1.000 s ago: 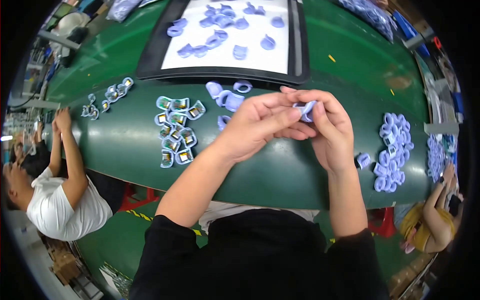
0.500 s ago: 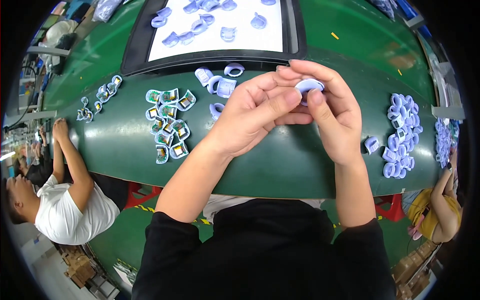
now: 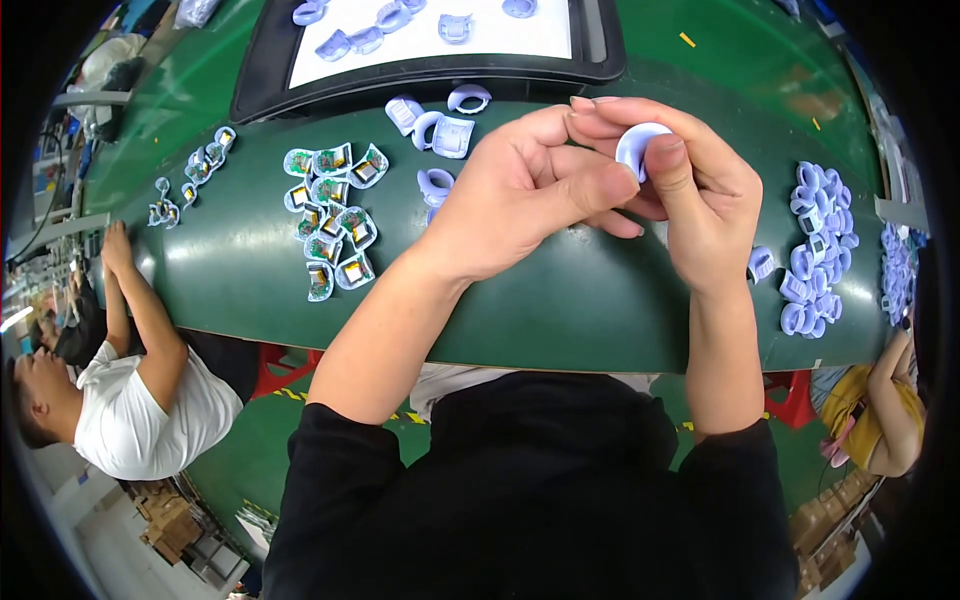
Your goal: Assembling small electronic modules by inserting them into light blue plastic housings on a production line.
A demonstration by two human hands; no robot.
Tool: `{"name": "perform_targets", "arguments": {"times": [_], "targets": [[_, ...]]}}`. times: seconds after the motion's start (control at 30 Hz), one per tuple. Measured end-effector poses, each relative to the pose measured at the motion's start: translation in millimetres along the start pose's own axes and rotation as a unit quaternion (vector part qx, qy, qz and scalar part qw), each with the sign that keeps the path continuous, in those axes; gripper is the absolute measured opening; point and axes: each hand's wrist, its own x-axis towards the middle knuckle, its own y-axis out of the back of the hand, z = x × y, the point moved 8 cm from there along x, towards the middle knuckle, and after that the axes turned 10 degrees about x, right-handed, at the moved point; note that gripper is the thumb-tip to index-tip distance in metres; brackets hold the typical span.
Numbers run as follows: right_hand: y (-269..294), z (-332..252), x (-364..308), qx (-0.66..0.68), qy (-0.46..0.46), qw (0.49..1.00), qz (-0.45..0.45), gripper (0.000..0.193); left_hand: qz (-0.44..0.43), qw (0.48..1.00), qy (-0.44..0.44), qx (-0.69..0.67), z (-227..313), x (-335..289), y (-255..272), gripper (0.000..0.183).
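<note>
Above the green table I hold a curved lavender plastic shell [image 3: 636,147] up in front of me. My right hand [image 3: 700,190] pinches it, thumb on its face and fingers curled behind. My left hand [image 3: 545,195] closes in from the other side, its thumb tip at the shell's lower left edge; its fingers are partly hidden behind. Left of my left forearm lie several open shells with green circuit boards [image 3: 330,215] inside. Empty lavender shells [image 3: 453,137] sit just beyond my left hand, and one single shell [image 3: 761,263] rests beside my right wrist.
A black-framed tray [image 3: 420,85] with a white surface and several lavender shells stands at the far side. A pile of lavender shells [image 3: 815,250] is at the right. More board-filled shells [image 3: 205,165] lie far left. Co-workers sit at left [image 3: 150,410] and right [image 3: 885,410].
Both hands have moved slightly right with the shell. It has turned so more of its rounded face shows. The table and tray appear shifted upward in view.
</note>
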Motion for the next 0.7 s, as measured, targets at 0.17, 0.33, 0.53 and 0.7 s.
{"name": "perform_targets", "arguments": {"times": [0.17, 0.33, 0.53, 0.7], "targets": [[-16.8, 11.4, -2.3, 0.202, -0.083, 0.976, -0.028, 0.030, 0.033, 0.999, -0.002, 0.028, 8.4, -3.0, 11.8, 0.029], [-18.6, 10.2, -1.3, 0.289, -0.081, 0.952, -0.050, 0.037, 0.050, 0.998, -0.017, 0.028, 11.4, -3.2, 9.6, 0.025], [-20.3, 16.0, -2.9, 0.389, -0.103, 0.914, -0.056, 0.036, 0.047, 0.998, -0.046, 0.010, 20.0, -10.0, 3.4, 0.018], [-20.8, 12.4, -1.0, 0.421, -0.086, 0.899, -0.084, 0.036, 0.039, 0.995, -0.081, 0.035, 24.8, -11.4, -0.6, 0.017]]}}
